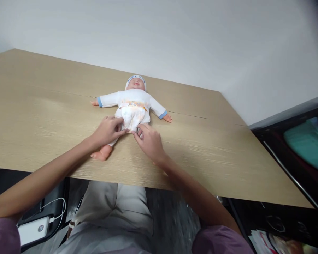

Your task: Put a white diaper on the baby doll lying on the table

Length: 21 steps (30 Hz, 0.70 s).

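- White cloth covered the trunk and arms of the smooth-skinned baby doll point(138, 94), which lay on its back on the pale wood-grain table point(55, 118), its arms stretched wide and its head toward the grey-white wall point(159, 38).
- Around its hips sat the puffy white diaper point(130, 116) with an orange-patterned waistband.
- The person's left hand point(106, 130) was at the lower edge of the diaper, fingers bent and thumb stretched toward the middle; whether it truly pinched the edge, I could not tell.
- The right hand point(151, 141) appeared to pinch the same edge between thumb and bent fingers, its thumb near the left one.
- In my judgement, the diaper was light, soft and easy to crumple; its edges offered a good hold, but a hard pull could tear them.
- The doll was probably not heavy, and it could slide on the smooth table, so the hips or trunk seemed the safest place for steadying it.
- Below, the white rectangular device point(33, 231) with a cable rested on the black seat point(9, 185).
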{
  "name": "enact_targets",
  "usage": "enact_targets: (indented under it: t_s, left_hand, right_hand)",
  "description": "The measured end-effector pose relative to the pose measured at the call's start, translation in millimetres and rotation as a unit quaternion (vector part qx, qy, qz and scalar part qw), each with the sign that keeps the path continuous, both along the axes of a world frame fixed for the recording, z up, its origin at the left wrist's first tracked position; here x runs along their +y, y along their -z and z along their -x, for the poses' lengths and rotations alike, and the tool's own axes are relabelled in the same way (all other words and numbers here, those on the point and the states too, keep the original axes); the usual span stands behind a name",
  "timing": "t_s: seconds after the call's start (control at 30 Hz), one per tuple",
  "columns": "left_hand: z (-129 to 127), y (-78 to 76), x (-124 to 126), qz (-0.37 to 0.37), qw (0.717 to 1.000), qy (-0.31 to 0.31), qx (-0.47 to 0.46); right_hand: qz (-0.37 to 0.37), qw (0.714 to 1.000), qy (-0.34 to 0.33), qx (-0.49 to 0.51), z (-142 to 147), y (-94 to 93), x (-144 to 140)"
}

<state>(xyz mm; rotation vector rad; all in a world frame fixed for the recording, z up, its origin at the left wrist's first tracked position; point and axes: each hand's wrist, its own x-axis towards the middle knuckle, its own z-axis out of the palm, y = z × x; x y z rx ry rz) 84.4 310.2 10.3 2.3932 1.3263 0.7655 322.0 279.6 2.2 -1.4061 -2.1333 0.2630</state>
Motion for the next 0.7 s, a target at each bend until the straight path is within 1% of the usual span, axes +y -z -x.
enact_targets:
  t_s: [0.17, 0.3, 0.4, 0.53, 0.63, 0.7]
  left_hand:
    - [2.7, 3.6, -0.5, -0.038, 0.998, 0.031, -0.035]
    - [1.7, 3.9, -3.7, -0.053, 0.996, 0.033, -0.066]
    - [0.2, 3.2, -4.5, -0.031, 0.997, 0.034, -0.059]
    - [-1.1, 2.8, -2.9, 0.014, 0.998, 0.008, -0.056]
    - [-1.2, 4.9, -0.3, 0.031, 0.996, 0.005, -0.086]
    - [-1.2, 7.9, 1.8, 0.055, 0.989, 0.005, -0.137]
  right_hand:
    - [-0.017, 0.999, -0.002, 0.033, -0.3, 5.2, -5.0]
    - [-0.039, 0.998, -0.011, 0.057, 0.3, 6.1, -8.6]
    - [-0.034, 0.998, -0.011, 0.053, 1.2, 6.1, -10.1]
    - [-0.023, 0.998, 0.009, 0.058, 2.7, 6.7, -9.6]
    - [0.001, 0.996, 0.023, 0.081, 4.1, 7.0, -7.3]
    - [0.025, 0.992, 0.037, 0.116, 4.5, 6.8, -5.6]
